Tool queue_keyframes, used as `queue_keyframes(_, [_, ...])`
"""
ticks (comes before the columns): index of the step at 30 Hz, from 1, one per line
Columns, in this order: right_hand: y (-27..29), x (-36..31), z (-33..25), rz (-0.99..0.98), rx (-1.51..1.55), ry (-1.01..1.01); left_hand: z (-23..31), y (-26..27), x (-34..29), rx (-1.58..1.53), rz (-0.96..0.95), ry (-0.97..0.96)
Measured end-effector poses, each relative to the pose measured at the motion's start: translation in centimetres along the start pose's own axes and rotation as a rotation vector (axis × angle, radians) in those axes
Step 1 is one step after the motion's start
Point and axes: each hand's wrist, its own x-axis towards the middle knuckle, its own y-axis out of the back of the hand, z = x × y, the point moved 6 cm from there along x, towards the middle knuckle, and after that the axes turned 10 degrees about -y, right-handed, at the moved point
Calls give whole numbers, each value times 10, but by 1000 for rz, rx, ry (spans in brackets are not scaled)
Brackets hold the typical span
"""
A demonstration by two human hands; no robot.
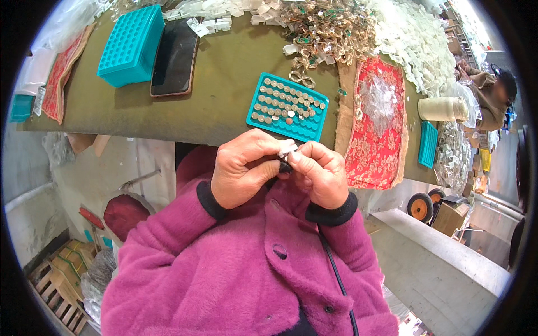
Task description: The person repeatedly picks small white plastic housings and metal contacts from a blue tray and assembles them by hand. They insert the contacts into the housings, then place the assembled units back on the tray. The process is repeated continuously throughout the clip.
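Observation:
My left hand (242, 171) and my right hand (324, 175) meet in front of my chest, at the table's near edge. Between their fingertips is a small white plastic piece (287, 148), pinched from both sides. A little dark part shows just under it; what that is, I cannot make out. Just beyond my fingers a turquoise tray (308, 131) lies on the table, with rows of small round metal discs (278, 94) in its hollows. Its near right hollows hold no discs. A pair of gold-coloured rings (301, 78) lies at the tray's far edge.
Gold-coloured metal pieces (330, 31) and translucent plastic pieces (400, 42) are heaped at the back. To the left are stacked turquoise trays (130, 47) and a dark phone (175, 59). A red patterned cloth (375, 157) lies right, beside a thread spool (443, 109). A person (487, 95) is far right.

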Motion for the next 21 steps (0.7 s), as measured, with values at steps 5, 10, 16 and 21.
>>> queue_keyframes(5, [6, -4, 8, -39, 74, -19, -6, -8, 3, -178, -40, 50])
queue_keyframes(10, [10, -26, -4, 214, -267, 282, -12, -15, 1, -276, -2, 193])
queue_keyframes(16, [17, -39, -19, 371, -445, 576, -18, -33, -4, -577, 28, 441])
queue_keyframes(21, [8, -40, 1, 49, -229, 254, -11, -29, 3, -297, -57, 152])
